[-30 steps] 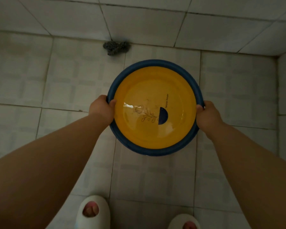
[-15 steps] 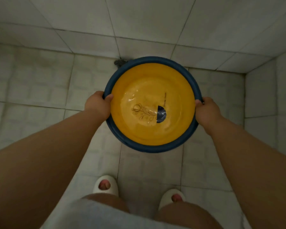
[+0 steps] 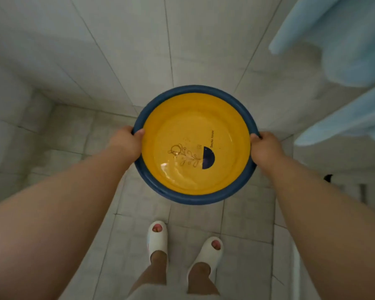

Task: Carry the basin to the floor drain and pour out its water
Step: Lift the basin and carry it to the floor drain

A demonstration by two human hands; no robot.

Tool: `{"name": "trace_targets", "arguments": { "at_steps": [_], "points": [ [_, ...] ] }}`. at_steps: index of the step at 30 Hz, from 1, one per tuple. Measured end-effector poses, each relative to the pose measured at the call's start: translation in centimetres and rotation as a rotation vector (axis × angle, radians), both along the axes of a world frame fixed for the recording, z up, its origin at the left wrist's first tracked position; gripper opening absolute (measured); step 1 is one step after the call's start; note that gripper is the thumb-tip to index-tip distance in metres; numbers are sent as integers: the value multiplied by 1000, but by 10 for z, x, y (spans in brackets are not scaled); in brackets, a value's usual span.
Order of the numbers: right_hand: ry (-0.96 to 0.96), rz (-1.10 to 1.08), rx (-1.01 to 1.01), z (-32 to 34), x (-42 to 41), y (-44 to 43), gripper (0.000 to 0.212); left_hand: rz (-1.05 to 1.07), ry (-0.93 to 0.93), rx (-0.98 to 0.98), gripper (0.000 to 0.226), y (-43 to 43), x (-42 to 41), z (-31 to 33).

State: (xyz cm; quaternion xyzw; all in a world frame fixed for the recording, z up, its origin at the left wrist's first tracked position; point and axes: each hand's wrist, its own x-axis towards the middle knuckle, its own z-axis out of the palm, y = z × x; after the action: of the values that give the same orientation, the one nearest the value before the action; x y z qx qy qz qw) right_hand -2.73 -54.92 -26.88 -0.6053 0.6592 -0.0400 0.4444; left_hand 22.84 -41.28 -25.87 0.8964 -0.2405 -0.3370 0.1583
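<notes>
The yellow basin (image 3: 195, 144), edged by a dark blue rim, is held in the middle of the frame above the tiled floor (image 3: 236, 224), level and clear of the ground. The left hand (image 3: 127, 144) is clamped on the rim at the left of the frame, its thumb hooked over the inner edge; the right hand (image 3: 266, 148) is clamped on the opposite side in the same manner. A shallow pool of water (image 3: 178, 174) is seen gathered toward the lower edge of the basin, with ripples and a bright glint on its surface, so a slight tilt toward the body is suggested. White open-toed slippers (image 3: 157, 239) are planted on the floor at the bottom centre. Light blue towels (image 3: 344, 40) hang at the upper right. No floor drain can be made out in this view.

The carry is judged to be in hand, with the pour not yet begun. The rim is best kept level and the steps short, so that the water is not set sloshing over the near edge. The drain should be located before any tilt is made, and the basin lowered close over it, then tipped away from the feet slowly.
</notes>
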Motion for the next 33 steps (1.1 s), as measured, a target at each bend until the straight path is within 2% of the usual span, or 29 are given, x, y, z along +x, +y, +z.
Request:
{"name": "trace_targets", "arguments": {
  "at_steps": [5, 15, 24, 33],
  "points": [
    [28, 60, -60, 116, 16, -6, 39, 19, -41, -66, 48, 4, 10, 109],
    [-46, 0, -185, 263, 54, -11, 43, 67, -150, -201, 46, 4, 40, 240],
    [-100, 1, -218, 317, 90, 3, 42, 170, -151, -285, 45, 19, 77, 289],
    [-130, 6, -236, 340, 146, 31, 42, 199, -243, -303, 46, 59, 120, 319]
  ]
}}
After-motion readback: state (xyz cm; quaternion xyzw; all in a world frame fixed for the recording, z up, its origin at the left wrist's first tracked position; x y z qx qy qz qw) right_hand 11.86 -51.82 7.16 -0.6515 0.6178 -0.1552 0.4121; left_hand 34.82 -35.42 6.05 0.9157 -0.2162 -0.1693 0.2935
